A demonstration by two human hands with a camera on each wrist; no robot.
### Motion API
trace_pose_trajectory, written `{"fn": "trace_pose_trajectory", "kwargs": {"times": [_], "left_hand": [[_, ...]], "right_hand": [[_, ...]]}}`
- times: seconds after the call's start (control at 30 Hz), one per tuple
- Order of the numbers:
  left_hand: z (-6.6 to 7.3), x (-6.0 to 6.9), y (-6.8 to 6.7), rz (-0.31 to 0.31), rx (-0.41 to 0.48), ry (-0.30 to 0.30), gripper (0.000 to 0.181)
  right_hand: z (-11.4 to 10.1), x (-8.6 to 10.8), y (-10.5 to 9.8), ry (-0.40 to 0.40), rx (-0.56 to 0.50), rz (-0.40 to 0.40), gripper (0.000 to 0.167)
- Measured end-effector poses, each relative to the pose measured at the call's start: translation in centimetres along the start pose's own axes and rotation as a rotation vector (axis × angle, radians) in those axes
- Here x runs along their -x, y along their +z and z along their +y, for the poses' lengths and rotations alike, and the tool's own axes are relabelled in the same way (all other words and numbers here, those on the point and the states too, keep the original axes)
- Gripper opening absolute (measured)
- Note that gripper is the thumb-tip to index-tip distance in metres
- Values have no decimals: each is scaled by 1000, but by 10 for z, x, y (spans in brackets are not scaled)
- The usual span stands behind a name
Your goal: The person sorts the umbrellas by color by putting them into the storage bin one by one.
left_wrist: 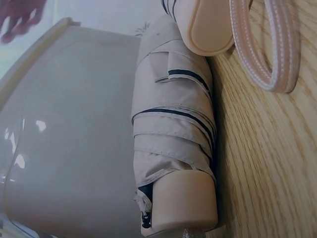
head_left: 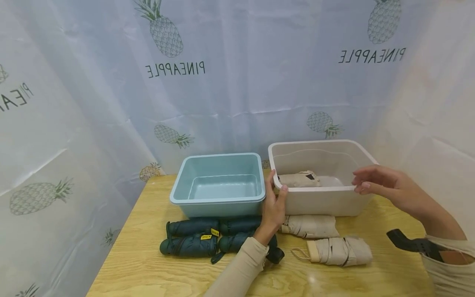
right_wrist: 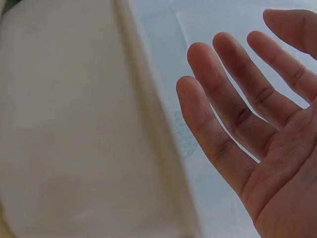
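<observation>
My left hand (head_left: pixel 273 210) holds the front left corner of a white plastic bin (head_left: pixel 319 202), its thumb at the front rim and fingers along the left side. Over the bin's front right rim hovers my right hand (head_left: pixel 386 181), with nothing in it; its fingers are spread and loosely bent in the right wrist view. Inside the bin lies a beige folding umbrella (head_left: pixel 299 180). Another beige umbrella (left_wrist: pixel 173 109) rests against the bin's front wall, partly behind my left hand in the head view. A third beige umbrella (head_left: pixel 341 251), with a wrist loop, lies nearer me.
A light blue bin (head_left: pixel 222 209) stands left of the white one. Several dark folded umbrellas (head_left: pixel 193 245) lie in front of it, some partly behind my left forearm. Both bins stand on a wooden table (head_left: pixel 133 255), backed by a pineapple-print curtain (head_left: pixel 245 90).
</observation>
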State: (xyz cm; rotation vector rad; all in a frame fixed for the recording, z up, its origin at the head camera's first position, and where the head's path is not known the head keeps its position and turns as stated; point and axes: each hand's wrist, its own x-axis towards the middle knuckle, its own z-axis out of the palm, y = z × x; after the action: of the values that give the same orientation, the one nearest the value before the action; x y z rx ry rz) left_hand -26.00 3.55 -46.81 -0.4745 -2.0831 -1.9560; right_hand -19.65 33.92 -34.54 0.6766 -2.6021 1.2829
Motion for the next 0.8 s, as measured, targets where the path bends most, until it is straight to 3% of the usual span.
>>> {"fn": "trace_pose_trajectory", "kwargs": {"times": [0.3, 0.47, 0.6, 0.8], "left_hand": [[-3, 0, -2, -14, 21, 8, 61], [-4, -2, -2, -20, 41, 2, 62], [-3, -2, -2, -22, 50, -1, 62], [-3, -1, -1, -21, 28, 7, 62]], "right_hand": [[41, 54, 29, 24, -95, -98, 34], [60, 70, 48, 98, -56, -132, 32], [73, 80, 62, 112, -9, -157, 32], [86, 93, 71, 124, -33, -207, 41]]}}
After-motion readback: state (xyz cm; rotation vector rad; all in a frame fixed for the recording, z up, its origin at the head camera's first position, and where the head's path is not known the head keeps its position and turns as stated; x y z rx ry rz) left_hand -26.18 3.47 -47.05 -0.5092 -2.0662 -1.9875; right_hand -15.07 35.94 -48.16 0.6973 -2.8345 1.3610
